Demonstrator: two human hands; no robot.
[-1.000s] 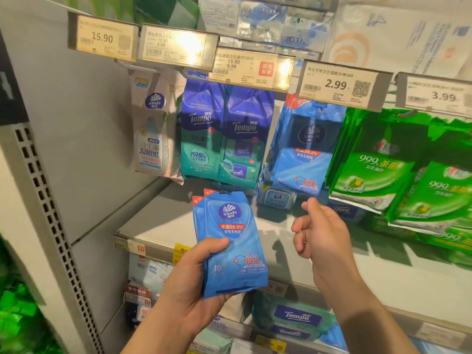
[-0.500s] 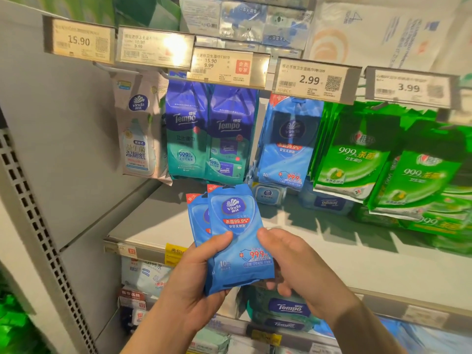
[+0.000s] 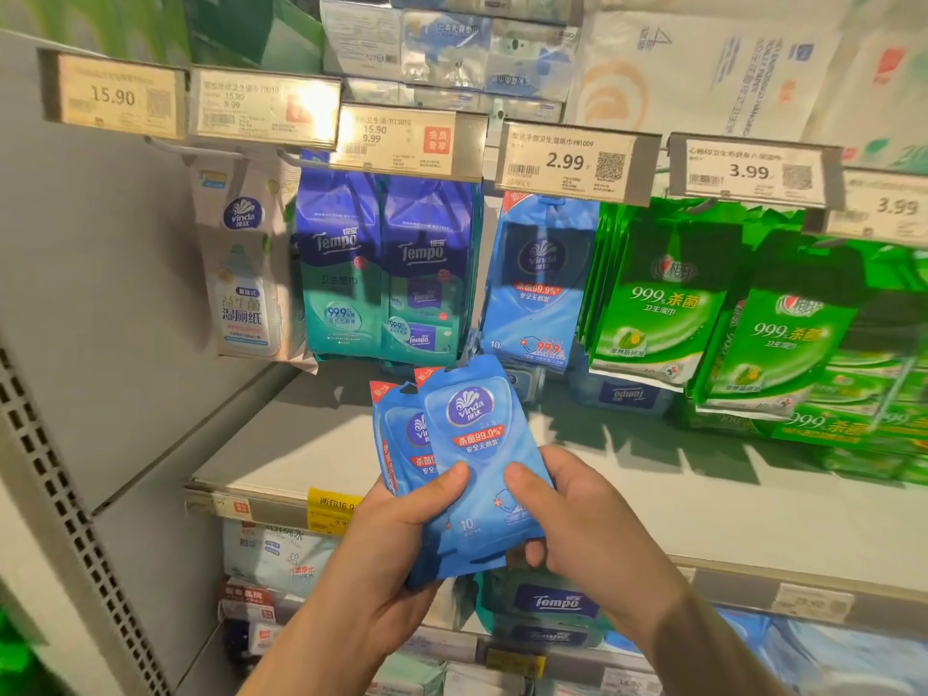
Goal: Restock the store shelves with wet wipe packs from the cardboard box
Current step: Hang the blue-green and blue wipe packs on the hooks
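Two blue Vinda wet wipe packs are fanned in front of the shelf, the front pack overlapping the back pack. My left hand grips both from below, thumb pressed on the front pack. My right hand pinches the front pack's lower right side, thumb on its face and fingers behind. More of the same blue packs hang on a peg under the 2.99 tag. The cardboard box is out of sight.
Tempo packs and a white Vinda pack hang to the left, green packs to the right. The grey shelf board lies below, with small packs at its back. A perforated upright borders the left. Lower shelves hold more Tempo packs.
My right hand came down from beside the shelf onto the front pack and now pinches it. The packs rose slightly toward the hanging blue packs.
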